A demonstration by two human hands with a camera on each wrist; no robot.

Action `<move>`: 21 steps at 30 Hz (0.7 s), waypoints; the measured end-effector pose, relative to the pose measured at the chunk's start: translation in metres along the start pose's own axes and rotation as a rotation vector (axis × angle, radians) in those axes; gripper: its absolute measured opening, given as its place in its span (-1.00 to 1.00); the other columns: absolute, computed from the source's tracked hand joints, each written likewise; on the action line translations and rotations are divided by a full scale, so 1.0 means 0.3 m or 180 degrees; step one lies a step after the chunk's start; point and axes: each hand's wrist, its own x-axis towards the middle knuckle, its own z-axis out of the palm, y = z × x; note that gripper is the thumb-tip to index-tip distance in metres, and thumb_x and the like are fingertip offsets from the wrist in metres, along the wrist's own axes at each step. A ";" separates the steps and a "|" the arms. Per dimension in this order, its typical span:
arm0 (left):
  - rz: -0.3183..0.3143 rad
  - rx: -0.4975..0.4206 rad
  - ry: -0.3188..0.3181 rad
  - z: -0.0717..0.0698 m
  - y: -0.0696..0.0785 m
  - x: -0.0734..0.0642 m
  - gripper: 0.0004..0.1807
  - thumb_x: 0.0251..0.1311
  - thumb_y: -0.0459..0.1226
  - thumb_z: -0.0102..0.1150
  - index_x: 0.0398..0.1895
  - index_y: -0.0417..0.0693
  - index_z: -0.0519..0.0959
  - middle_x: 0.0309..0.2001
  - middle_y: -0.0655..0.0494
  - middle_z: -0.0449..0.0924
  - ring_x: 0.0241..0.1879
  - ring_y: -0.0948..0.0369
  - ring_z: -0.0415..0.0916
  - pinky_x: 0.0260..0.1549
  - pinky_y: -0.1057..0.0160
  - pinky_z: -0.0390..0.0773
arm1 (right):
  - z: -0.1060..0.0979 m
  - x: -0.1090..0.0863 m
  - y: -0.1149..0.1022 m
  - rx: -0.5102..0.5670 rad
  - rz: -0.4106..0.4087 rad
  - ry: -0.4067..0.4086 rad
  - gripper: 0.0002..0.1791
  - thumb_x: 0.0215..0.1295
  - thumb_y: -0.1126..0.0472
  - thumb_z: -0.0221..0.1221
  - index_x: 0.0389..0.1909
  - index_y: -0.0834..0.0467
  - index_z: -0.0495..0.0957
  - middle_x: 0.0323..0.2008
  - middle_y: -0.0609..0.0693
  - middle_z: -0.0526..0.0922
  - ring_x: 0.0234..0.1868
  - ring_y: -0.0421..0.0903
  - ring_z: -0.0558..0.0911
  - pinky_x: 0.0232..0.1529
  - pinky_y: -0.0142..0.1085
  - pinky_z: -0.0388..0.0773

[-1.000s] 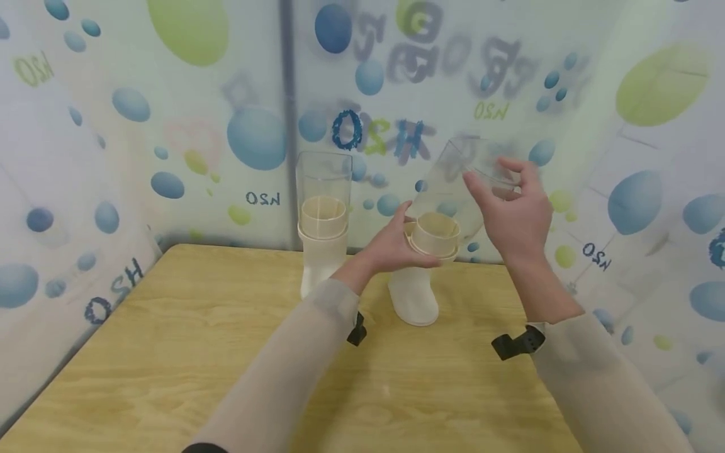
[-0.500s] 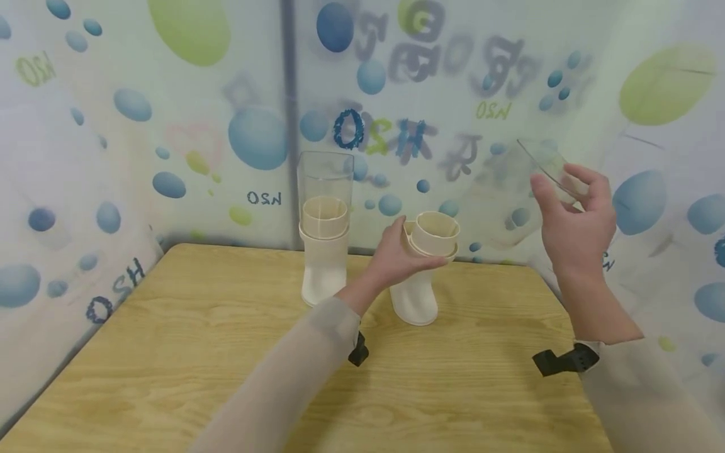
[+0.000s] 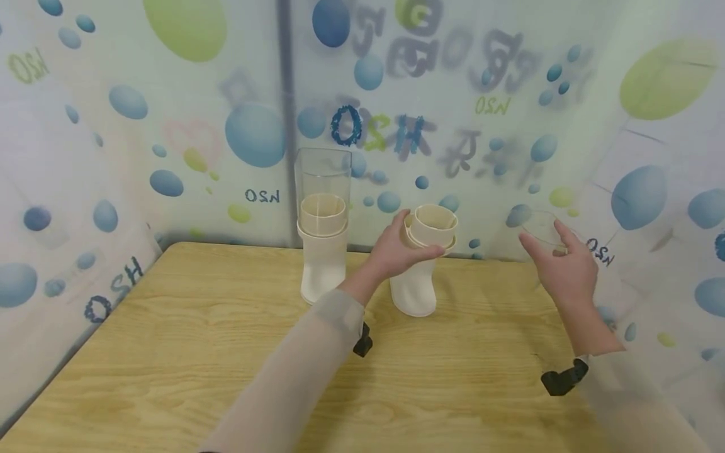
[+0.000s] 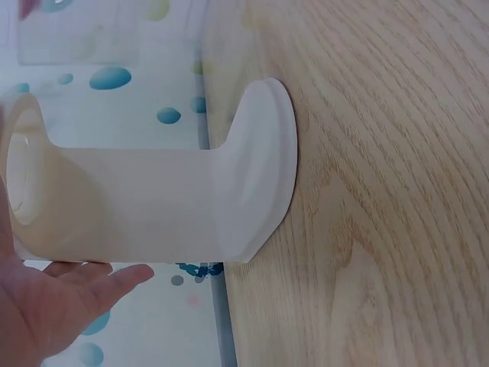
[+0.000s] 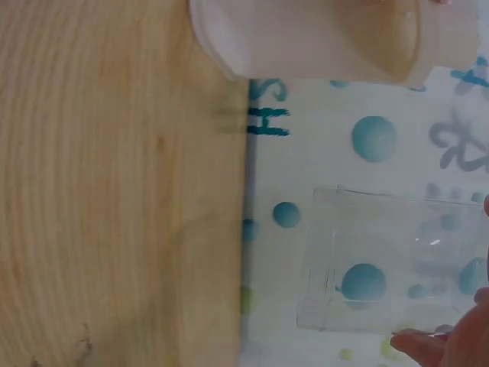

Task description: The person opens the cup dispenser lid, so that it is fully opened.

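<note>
My left hand grips the upper part of a cream boot-shaped base, fingers and thumb round it just below its round collar. The base's wide foot stands on the table in the left wrist view. Off to the right, my right hand pinches a clear plastic container between thumb and fingers. That container hangs apart from the base and is barely visible in the head view. A second boot-shaped base stands to the left, with a clear container on top.
A light wooden table lies under everything. Behind it hangs a patterned curtain with blue and green drops, close to the table's back edge. More patterned cloth closes off both sides.
My right hand has lifted the clear container off the held base, moved it right, then lowered it beside the base. My left hand has kept its grip.
</note>
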 end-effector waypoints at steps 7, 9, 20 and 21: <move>-0.0020 -0.0134 -0.0010 0.004 -0.007 0.012 0.37 0.07 0.22 0.67 0.83 0.24 -0.03 0.69 -0.08 0.25 0.53 -0.09 0.39 0.49 -0.20 0.46 | 0.066 0.003 0.132 -0.0180 0.0160 -0.0210 0.11 0.44 -0.48 0.23 0.80 -0.05 0.04 0.58 0.41 0.38 0.25 0.36 0.68 0.29 0.22 0.56; -0.0038 -0.0162 -0.0020 0.005 -0.010 0.017 0.37 0.06 0.23 0.67 0.83 0.28 -0.03 0.69 -0.07 0.25 0.53 -0.09 0.39 0.49 -0.20 0.45 | 0.083 0.004 0.157 -0.0216 0.0207 -0.0253 0.14 0.43 -0.50 0.23 0.80 -0.04 0.02 0.50 0.45 0.48 -0.02 0.21 0.73 0.13 0.09 0.62; -0.0037 -0.0173 -0.0118 -0.001 -0.018 0.035 0.33 0.11 0.22 0.64 0.82 0.35 -0.05 0.68 -0.06 0.26 0.53 -0.09 0.40 0.49 -0.21 0.45 | 0.158 0.024 0.231 -0.0042 0.0115 -0.0177 0.11 0.46 -0.40 0.29 0.79 0.02 0.04 0.74 0.32 0.07 0.58 0.50 0.35 0.56 0.36 0.31; -0.0032 -0.0172 -0.0121 -0.002 -0.018 0.035 0.33 0.11 0.22 0.63 0.82 0.35 -0.05 0.67 -0.07 0.27 0.52 -0.09 0.40 0.49 -0.21 0.45 | 0.164 0.028 0.234 -0.0059 0.0084 -0.0148 0.10 0.46 -0.39 0.30 0.79 0.02 0.05 0.74 0.32 0.08 0.57 0.51 0.36 0.56 0.36 0.31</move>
